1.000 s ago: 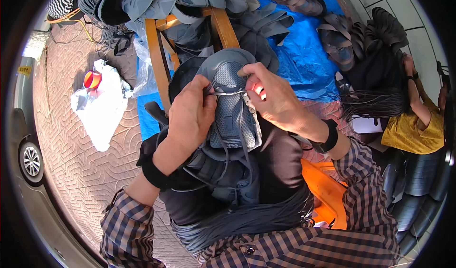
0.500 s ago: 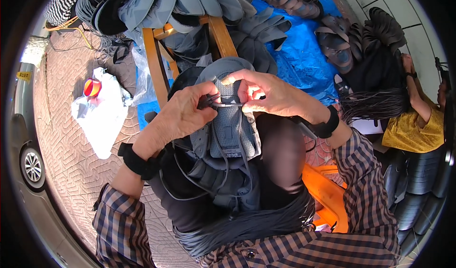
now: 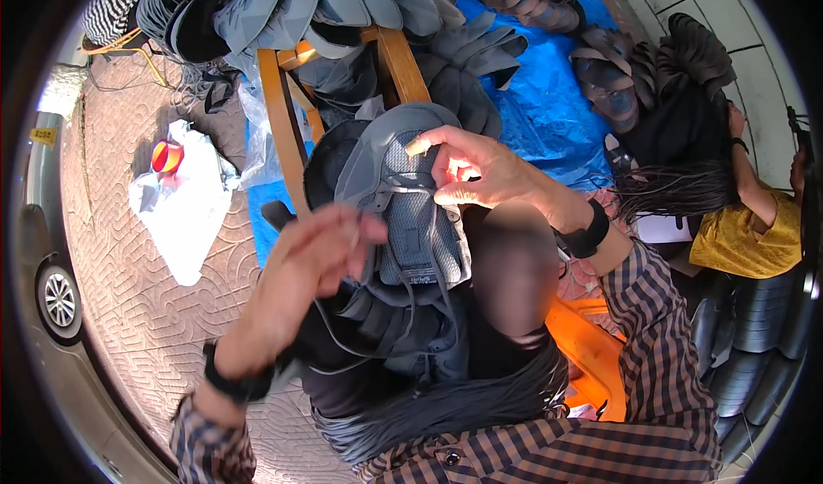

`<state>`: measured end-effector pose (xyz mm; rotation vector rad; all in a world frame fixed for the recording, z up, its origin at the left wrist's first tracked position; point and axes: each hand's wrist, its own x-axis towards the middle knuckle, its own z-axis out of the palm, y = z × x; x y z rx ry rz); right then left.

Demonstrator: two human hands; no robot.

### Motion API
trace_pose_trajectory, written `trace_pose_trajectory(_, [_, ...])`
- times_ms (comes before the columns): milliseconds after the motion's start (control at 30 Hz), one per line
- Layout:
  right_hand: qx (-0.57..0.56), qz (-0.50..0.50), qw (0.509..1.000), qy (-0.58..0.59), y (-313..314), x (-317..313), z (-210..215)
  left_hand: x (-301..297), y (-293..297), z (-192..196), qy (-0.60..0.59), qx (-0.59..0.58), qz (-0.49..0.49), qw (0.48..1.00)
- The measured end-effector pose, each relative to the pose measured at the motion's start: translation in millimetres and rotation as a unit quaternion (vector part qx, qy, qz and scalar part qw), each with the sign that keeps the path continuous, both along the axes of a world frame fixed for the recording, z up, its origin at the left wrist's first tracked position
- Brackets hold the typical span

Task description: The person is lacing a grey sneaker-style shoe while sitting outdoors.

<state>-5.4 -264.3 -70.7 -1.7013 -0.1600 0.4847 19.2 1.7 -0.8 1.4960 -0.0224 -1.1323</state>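
A grey shoe upper (image 3: 411, 235) with a mesh tongue lies over my lap, its tongue toward me and a thin grey lace (image 3: 407, 291) threaded across it and trailing down. At the upper's right edge is my right hand (image 3: 489, 171), fingers bent, thumb and fingertips closed on the edge by the lace holes. My left hand (image 3: 317, 252) is off the upper to its lower left, blurred by motion, with its fingers loosely stretched and nothing visible in them. More dark uppers are stacked beneath. A thick bundle of dark laces (image 3: 429, 420) lies across my lap.
Ahead stands a wooden stool frame (image 3: 279, 115) with piled grey uppers (image 3: 326, 8). Stacked uppers (image 3: 600, 72) lie on a blue tarp (image 3: 531, 115). An orange plastic stool (image 3: 591, 355) is at right, near a person in a yellow top (image 3: 746, 235). A white bag (image 3: 184, 218) and a parked car (image 3: 51, 330) are left.
My left hand has let go of the lace and moved down and left, away from the upper. The right hand stays at the upper's edge.
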Motion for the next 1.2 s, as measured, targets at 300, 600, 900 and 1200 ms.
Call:
trace_pose_trajectory(300, [-0.016,-0.036,0.997,-0.066,11,-8,5,-222,140,42,0.389,-0.092,0.135,0.907])
trace_pose_trajectory(600, [-0.123,-0.268,0.955,-0.02,10,5,-3,-268,160,36,0.3,-0.112,0.111,0.941])
trace_pose_trajectory(900, [0.007,-0.207,0.969,0.132,-8,33,-7,-284,160,61,0.133,-0.179,0.098,0.97])
trace_pose_trajectory(1200, [-0.162,-0.286,0.943,0.055,9,39,-13,-287,157,114,-0.033,-0.219,0.082,0.972])
